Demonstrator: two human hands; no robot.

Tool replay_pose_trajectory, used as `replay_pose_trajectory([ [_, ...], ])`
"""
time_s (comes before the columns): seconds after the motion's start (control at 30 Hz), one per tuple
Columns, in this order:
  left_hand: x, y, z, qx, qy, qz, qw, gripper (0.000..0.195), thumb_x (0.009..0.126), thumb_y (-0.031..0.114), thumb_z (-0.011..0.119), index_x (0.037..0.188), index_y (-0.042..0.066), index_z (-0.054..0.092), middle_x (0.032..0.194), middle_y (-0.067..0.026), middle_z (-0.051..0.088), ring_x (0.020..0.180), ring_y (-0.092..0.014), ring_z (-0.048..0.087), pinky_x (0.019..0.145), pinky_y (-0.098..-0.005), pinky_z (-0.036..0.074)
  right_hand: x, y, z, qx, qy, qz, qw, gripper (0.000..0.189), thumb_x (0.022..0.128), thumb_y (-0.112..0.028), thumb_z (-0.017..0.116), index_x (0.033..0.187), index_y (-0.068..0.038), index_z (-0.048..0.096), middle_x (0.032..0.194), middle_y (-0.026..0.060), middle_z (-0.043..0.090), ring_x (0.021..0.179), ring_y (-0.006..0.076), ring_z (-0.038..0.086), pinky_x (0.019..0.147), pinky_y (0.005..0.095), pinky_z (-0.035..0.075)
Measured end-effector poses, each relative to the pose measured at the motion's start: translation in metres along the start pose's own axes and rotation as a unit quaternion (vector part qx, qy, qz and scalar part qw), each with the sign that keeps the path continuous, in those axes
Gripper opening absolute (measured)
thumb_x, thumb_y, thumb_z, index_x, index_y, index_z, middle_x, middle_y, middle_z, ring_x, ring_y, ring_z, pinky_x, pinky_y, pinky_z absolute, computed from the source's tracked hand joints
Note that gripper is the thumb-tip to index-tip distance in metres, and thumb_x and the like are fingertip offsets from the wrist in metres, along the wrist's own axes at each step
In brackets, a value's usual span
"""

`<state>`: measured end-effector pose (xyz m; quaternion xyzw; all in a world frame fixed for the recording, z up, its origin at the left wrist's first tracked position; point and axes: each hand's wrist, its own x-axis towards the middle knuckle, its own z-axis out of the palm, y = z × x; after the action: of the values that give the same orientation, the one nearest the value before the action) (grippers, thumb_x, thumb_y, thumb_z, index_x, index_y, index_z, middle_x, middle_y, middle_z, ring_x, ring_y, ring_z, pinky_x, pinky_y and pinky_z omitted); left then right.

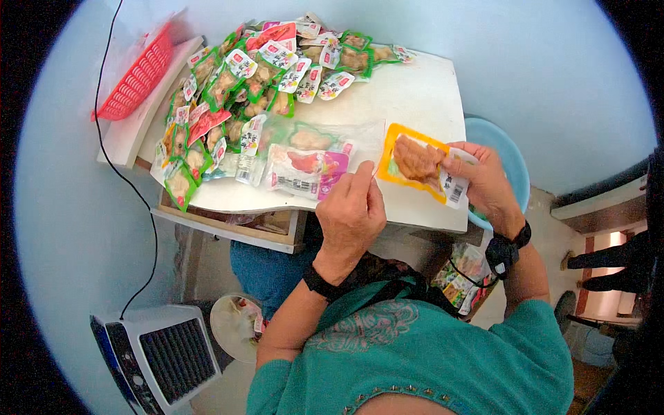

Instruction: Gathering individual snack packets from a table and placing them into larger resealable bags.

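Observation:
My right hand (480,179) grips the white end of a yellow-edged snack packet (415,161) with a brown piece of meat showing through its clear window. With closed fingers, my left hand (353,207) pinches the edge of a clear plastic bag (368,137) lying on the white table. Inside or under the bag are a white and purple packet (306,168) and a green-edged one; the clear film makes it hard to tell which. The yellow-edged packet is held just right of the bag's mouth.
A heap of green-edged packets (259,78) covers the back left of the white table (415,93). A red plastic basket (137,78) leans at left. A blue basin (508,150) stands right, an air cooler (166,353) lower left, and a person's legs (612,264) show far right.

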<state>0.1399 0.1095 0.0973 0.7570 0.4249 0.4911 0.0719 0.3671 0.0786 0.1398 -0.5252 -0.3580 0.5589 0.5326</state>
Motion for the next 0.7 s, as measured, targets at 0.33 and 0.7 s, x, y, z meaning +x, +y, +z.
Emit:
replay_pose_trajectory([
  [0.33, 0.004, 0.001, -0.002, 0.007, 0.009, 0.030, 0.999, 0.033, 0.079, 0.000, 0.063, 0.111, 0.006, 0.065, 0.071, -0.0114, 0.060, 0.057, -0.027, 0.060, 0.050, -0.0367, 0.049, 0.015, 0.017, 0.035, 0.120, -0.095, 0.105, 0.983, 0.029, 0.087, -0.009, 0.065, 0.114, 0.002, 0.060, 0.101, 0.0084, 0.068, 0.085, 0.0164, 0.067, 0.076, 0.0294, 0.056],
  [0.7, 0.003, 0.002, -0.005, 0.005, 0.021, 0.048, 0.999, 0.037, 0.073, 0.000, 0.063, 0.110, 0.005, 0.064, 0.066, -0.0075, 0.053, 0.054, -0.025, 0.056, 0.048, -0.0348, 0.045, 0.063, 0.027, 0.090, 0.183, -0.214, 0.084, 0.956, 0.033, 0.091, -0.007, 0.057, 0.123, 0.001, 0.053, 0.119, 0.0106, 0.061, 0.106, 0.0204, 0.061, 0.091, 0.0344, 0.051],
])
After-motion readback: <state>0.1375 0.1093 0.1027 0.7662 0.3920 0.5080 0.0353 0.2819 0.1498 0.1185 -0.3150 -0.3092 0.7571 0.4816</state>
